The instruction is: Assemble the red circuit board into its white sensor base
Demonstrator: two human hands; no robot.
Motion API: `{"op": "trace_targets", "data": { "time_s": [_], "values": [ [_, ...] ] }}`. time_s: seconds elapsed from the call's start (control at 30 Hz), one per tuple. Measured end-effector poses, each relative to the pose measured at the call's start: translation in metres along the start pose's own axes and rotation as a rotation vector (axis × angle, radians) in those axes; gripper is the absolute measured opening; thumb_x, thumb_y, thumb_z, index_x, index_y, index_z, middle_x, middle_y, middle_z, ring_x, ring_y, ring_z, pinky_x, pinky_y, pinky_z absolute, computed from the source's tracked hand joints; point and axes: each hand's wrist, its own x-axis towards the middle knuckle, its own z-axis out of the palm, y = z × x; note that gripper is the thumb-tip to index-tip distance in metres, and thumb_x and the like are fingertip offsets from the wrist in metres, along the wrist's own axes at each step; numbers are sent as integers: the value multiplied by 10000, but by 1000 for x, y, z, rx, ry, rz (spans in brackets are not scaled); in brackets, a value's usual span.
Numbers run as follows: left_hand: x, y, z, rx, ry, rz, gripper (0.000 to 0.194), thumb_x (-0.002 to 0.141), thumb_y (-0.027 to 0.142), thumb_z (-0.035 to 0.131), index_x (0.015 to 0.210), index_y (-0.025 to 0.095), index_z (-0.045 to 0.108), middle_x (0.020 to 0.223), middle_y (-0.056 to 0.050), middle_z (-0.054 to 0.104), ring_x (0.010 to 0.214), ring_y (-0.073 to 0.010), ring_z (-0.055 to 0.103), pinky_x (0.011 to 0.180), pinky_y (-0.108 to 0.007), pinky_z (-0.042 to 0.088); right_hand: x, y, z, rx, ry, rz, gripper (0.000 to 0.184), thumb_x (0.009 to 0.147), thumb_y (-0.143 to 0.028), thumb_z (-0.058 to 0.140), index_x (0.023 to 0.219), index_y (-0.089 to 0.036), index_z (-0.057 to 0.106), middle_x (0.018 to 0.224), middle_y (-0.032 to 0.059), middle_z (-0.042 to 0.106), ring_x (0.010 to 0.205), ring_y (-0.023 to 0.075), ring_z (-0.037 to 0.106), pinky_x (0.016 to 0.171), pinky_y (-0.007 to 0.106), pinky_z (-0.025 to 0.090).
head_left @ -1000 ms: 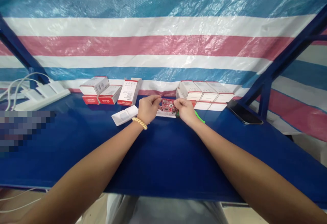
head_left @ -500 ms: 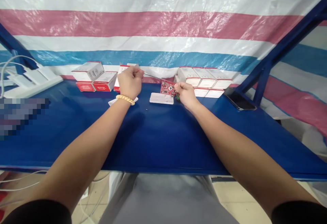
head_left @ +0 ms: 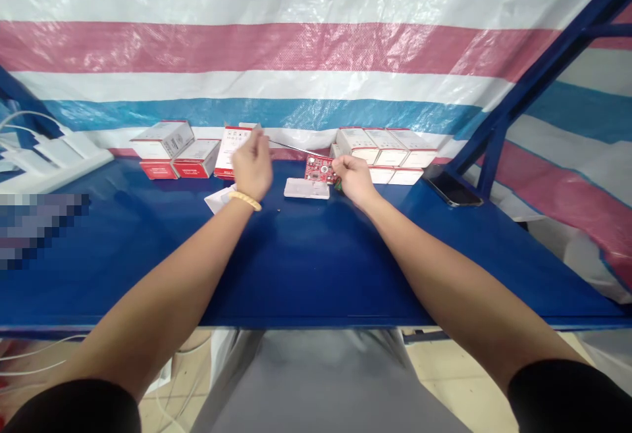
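Note:
My right hand (head_left: 353, 178) pinches a small red circuit board (head_left: 318, 169), held tilted just above a flat white housing piece (head_left: 307, 188) lying on the blue table (head_left: 316, 268). My left hand (head_left: 251, 160), with a bead bracelet at the wrist, is raised left of the board and blurred. It grips the end of a thin wire (head_left: 291, 147) that runs across to the board. Another white housing piece (head_left: 218, 197) lies below my left wrist, partly hidden by it. A tiny dark speck (head_left: 279, 209), perhaps a screw, sits on the table.
Red-and-white boxes (head_left: 175, 150) stand at the back left, and a row of white boxes (head_left: 388, 145) at the back right. A dark phone (head_left: 449, 185) lies near the blue frame post (head_left: 486, 160). White power strips with cables (head_left: 54, 156) sit far left. A striped tarp hangs behind.
My left hand left the board and rose to the left, drawing a thin wire out from it. My right hand kept the red board, lifted off the white housing piece.

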Motion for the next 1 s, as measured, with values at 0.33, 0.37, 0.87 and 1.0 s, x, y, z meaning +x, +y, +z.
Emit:
{"op": "trace_targets", "data": {
  "time_s": [0.33,0.37,0.87,1.0],
  "values": [
    [-33,17,29,57,-234,127,697,826,542,544,1366,140,363,1334,-161,524,1210,-276,519,968,-389,436,-8,-20,9,-60,-37,-66,321,827,-419,512,600,-197,466,568,-25,447,582,123,411,576,264,333],
    [-34,16,28,126,-223,171,744,786,545,589,1364,135,363,1395,-180,458,1273,-306,455,1007,-422,405,-10,-22,9,-81,-69,-74,317,822,-415,518,599,-197,462,569,-26,451,580,121,410,577,263,333],
    [-35,23,20,476,-549,332,492,730,349,629,1168,144,539,1075,-115,630,1050,-289,576,911,-392,413,-12,-21,5,-90,-176,-103,397,788,-504,561,569,-194,442,560,-31,430,555,104,377,542,254,308],
    [-37,27,19,489,-545,293,461,729,372,649,1130,170,545,1061,-96,624,998,-262,605,840,-346,455,-14,-25,0,-96,-283,-74,453,797,-541,546,536,-188,438,528,-41,394,528,95,363,522,254,280]
  ]
}}
